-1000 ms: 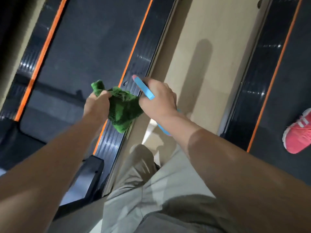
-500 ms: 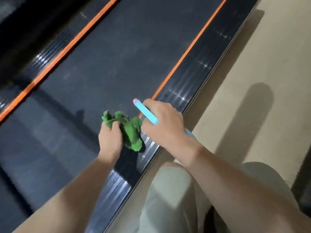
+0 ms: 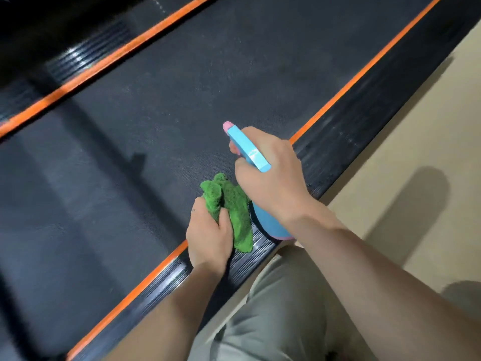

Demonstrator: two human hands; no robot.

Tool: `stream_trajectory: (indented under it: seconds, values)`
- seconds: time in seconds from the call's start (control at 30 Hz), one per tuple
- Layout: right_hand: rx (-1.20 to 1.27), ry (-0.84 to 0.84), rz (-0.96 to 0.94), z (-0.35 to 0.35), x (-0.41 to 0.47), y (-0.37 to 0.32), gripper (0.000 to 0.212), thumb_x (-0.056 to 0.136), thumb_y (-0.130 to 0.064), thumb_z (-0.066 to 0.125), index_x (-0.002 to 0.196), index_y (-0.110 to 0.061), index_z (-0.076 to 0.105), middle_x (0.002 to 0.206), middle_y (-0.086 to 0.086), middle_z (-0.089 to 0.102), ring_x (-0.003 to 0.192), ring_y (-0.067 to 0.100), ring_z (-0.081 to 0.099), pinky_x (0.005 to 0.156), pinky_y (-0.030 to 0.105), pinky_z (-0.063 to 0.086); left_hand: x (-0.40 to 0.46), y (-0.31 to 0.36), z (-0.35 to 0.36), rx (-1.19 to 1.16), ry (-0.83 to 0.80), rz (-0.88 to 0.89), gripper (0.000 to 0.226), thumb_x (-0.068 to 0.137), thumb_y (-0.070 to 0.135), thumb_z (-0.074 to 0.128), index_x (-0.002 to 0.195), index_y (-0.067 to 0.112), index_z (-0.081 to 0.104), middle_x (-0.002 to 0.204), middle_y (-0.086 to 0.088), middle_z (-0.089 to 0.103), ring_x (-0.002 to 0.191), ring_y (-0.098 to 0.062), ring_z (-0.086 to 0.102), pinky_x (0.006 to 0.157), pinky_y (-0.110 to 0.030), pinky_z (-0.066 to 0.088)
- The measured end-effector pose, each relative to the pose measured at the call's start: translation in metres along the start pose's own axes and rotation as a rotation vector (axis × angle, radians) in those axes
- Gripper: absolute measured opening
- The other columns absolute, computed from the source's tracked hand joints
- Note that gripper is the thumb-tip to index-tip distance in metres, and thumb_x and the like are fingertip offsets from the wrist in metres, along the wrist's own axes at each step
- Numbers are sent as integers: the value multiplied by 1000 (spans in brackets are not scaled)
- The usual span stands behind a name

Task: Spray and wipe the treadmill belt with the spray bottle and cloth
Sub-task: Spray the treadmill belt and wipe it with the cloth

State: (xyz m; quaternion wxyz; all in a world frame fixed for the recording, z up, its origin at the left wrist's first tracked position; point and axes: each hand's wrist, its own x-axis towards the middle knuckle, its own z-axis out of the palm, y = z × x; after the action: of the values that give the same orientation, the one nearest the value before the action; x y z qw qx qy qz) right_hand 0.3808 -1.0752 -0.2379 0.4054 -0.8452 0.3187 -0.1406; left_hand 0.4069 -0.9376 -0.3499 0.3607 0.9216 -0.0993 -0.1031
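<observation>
Right hand (image 3: 270,175) is wrapped around the neck of a blue spray bottle (image 3: 248,149), fingers curled round the trigger side, so it's a proper grip. Its pink nozzle tip pokes out past the knuckles, pointing away from the person and over the treadmill belt (image 3: 182,87). You can see the bottle's rounded blue body under the wrist, with a pinkish base right by the forearm.

Left hand (image 3: 209,237) sits just below and to the left of the right one, fist closed on a bunched-up green cloth (image 3: 231,204). Fuzzy microfibre sort of thing. Part of it sticks up above the fist, the rest hangs down on the thumb side, over the ribbed black side rail (image 3: 166,280). The cloth is just beside the bottle's body, can't really tell if they touch.

Beyond both hands is the dark textured belt, with an orange stripe (image 3: 364,71) running along each edge. Off to the right of the right arm is beige floor (image 3: 416,131) with a soft shadow on it. Under the arms you get a knee in light grey-green trousers (image 3: 281,316).
</observation>
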Motion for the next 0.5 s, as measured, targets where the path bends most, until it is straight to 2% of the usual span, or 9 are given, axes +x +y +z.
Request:
stream_trajectory:
  seconds: [0.13,0.3,0.37,0.5]
  values:
    - [31,-14,-25,8,10,-1,27,71,-18,47,94,-14,60,78,6,65,77,37,57,72,48,54,1,0,0,4,-4,-19,10,88,26,50,86,27,40,87,3,54,84,-27,51,71,-34,35]
    - [16,-93,-84,16,21,14,28,67,-21,45,91,-18,60,79,3,65,80,35,58,75,46,54,2,-2,3,-66,40,-10,13,88,23,49,81,29,39,79,9,53,74,-13,46,67,-31,30]
    - [0,-148,-127,19,27,16,28,67,-22,45,90,-18,61,80,2,66,82,35,59,77,45,53,0,-4,3,-131,89,-18,12,88,22,47,80,28,40,77,9,53,74,-9,49,66,-31,33]
    - [-49,-311,-235,22,33,11,21,72,-18,48,89,-16,59,80,3,65,82,34,58,76,43,52,-1,-6,5,-183,232,-37,6,87,25,43,84,20,46,77,7,54,75,-14,50,69,-34,41]
